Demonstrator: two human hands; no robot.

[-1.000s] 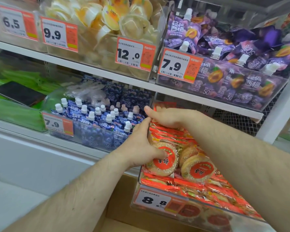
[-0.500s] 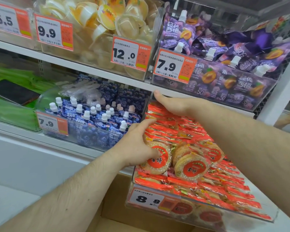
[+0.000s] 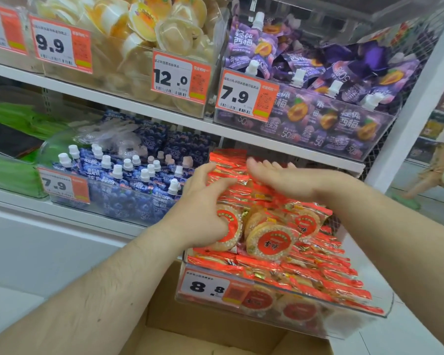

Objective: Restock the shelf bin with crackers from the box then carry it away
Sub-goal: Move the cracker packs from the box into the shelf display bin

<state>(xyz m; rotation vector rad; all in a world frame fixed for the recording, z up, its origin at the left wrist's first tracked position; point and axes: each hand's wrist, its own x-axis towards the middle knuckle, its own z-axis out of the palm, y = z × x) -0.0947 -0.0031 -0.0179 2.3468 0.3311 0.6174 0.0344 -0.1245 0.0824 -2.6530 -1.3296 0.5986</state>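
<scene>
Shelf (image 3: 280, 143) overhangs bin (image 3: 385, 306); left hand (image 3: 203, 208) grips crackers (image 3: 271, 243), right hand (image 3: 290, 179) flat.

Light: bright, even, soft shadows.
Glare: on wrappers under the right hand (image 3: 287, 179).
Blur: both hands' fingertips smeared.
Edges: wide-angle bending.

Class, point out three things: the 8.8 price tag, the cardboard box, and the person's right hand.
8.8 price tag (image 3: 207, 286), head view, on the printed digits.
cardboard box (image 3: 164, 313), head view, on its inner back wall.
right hand (image 3: 292, 179), head view, middle of the hand's back.
</scene>
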